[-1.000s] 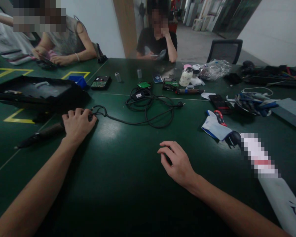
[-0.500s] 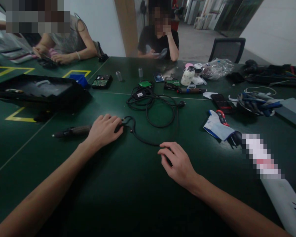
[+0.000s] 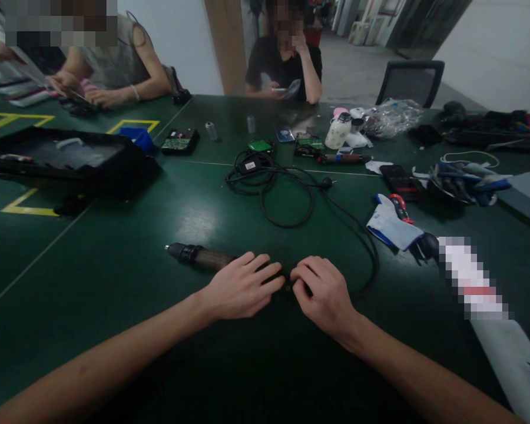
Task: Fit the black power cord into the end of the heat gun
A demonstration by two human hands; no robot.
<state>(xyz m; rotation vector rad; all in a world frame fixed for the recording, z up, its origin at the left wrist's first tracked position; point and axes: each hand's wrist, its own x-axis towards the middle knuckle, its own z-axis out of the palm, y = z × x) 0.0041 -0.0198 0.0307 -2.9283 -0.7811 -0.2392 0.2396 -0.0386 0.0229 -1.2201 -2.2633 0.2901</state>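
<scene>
A dark electric screwdriver (image 3: 205, 258) lies on the green table, its tip pointing left. My left hand (image 3: 244, 287) is closed over the rear part of its body, hiding that end. Close beside it, my right hand (image 3: 324, 291) has its fingers curled in a pinch on the black cable (image 3: 374, 247) by the screwdriver's tail. The exact grip and the cable's joint are mostly covered by my fingers. From there the cable bends round to the right and back to a loose coil with a black adapter box (image 3: 249, 165) and a plug (image 3: 327, 183).
At the left stands a black tray (image 3: 39, 168) beside a blue bin (image 3: 136, 139). Hard drives (image 3: 179, 142), small cylinders and another screwdriver (image 3: 347, 158) lie farther back. To the right are a glove (image 3: 393, 227), a phone (image 3: 400, 181) and a white packet (image 3: 507, 353). Two people sit opposite.
My left hand has brought the screwdriver rightward and nearer, up to my right hand. The cable now bows out to the right. My right hand has closed in slightly.
</scene>
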